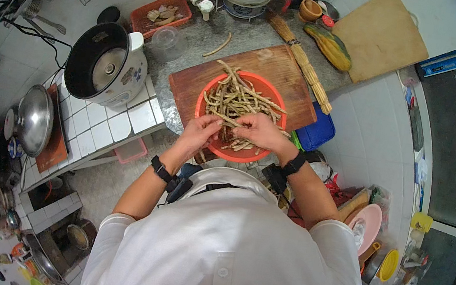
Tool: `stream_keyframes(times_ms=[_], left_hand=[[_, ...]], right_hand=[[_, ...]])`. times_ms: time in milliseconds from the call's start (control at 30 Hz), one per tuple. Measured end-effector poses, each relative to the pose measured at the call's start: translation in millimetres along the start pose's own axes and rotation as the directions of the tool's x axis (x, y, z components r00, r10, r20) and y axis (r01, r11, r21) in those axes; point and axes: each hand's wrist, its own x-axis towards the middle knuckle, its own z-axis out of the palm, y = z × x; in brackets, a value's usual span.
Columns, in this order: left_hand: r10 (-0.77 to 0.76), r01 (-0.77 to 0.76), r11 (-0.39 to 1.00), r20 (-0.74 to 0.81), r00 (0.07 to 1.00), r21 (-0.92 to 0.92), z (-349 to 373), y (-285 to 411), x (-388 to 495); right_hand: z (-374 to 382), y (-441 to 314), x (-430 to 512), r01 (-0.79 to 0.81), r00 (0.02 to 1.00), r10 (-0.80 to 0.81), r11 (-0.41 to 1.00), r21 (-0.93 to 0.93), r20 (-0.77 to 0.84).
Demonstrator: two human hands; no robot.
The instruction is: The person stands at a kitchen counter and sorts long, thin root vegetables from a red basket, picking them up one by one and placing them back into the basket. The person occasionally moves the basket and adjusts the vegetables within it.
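An orange plastic colander (233,158) holds a heap of dried, pale brown bean pods (239,97). Over its near side, my right hand (262,133) pinches one long bean pod (228,119) between thumb and fingers. The other end of that pod lies at the fingertips of my left hand (202,132), which appear closed on it. Part of the grip is hidden behind the fingers. Beneath the colander is a brown wooden cutting board (187,88) on the grey stone counter (163,71).
A single pod (217,46) lies beyond the board. Left stand an open rice cooker (131,79), a clear plastic cup (167,42) and a red basket (136,14). A straw brush (305,65) crosses the board's right corner, near a squash (328,47) and a blue container (318,129).
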Motion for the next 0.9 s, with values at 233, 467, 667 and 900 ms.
stream_keyframes(times_ms=[233,467,667,900], left_hand=[[0.084,-0.056,0.951,0.082,0.993,-0.303,5,11,14],[0.155,-0.120,0.871,0.035,0.987,-0.476,-5,14,0],[0.245,-0.220,0.826,-0.020,0.969,-0.519,-18,18,-15],[0.230,-0.205,0.886,0.009,0.973,-0.417,-21,14,-19]], right_hand=[[1,3,-4,0.068,0.992,-0.090,0.972,-0.226,-0.086],[-7,13,-10,0.079,0.913,-0.344,0.676,-0.733,-0.219],[-11,13,-13,-0.099,0.872,-0.353,0.553,-0.827,-0.340],[13,-26,-10,0.405,0.720,-0.660,0.651,-0.642,-0.214]])
